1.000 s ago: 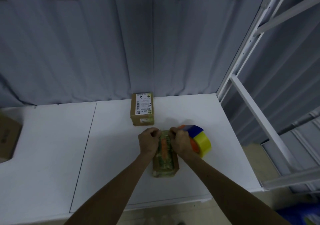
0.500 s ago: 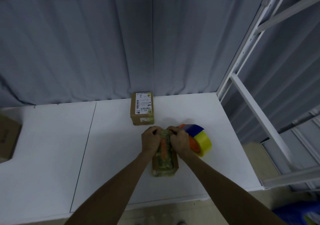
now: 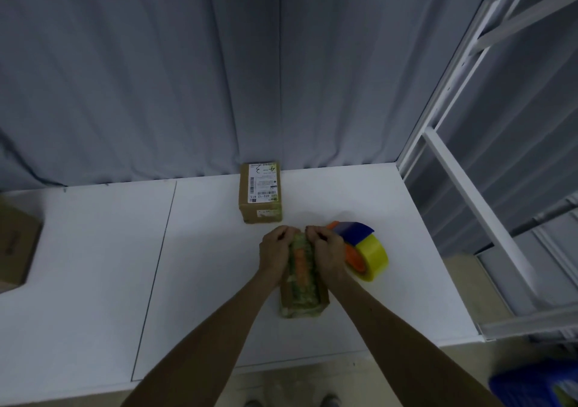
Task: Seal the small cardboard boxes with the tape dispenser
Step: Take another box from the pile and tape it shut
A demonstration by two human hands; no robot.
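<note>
A small cardboard box (image 3: pixel 302 294), its top covered in greenish tape with an orange strip, lies on the white table (image 3: pixel 203 266) in front of me. My left hand (image 3: pixel 275 251) grips its far left edge with curled fingers. My right hand (image 3: pixel 328 251) grips the far right edge the same way. The tape dispenser (image 3: pixel 362 250), blue and orange with a yellow roll, lies on the table just right of my right hand, untouched. A second small box (image 3: pixel 260 192) with a white shipping label stands farther back.
A larger cardboard box (image 3: pixel 15 244) sits at the table's left edge. Grey curtain (image 3: pixel 219 78) hangs behind the table. A white metal rack frame (image 3: pixel 469 194) rises along the right side. A blue bin (image 3: pixel 538 388) is on the floor at lower right.
Both hands have stayed on the far end of the taped box, shifting only slightly. The dispenser and the labelled box have not moved.
</note>
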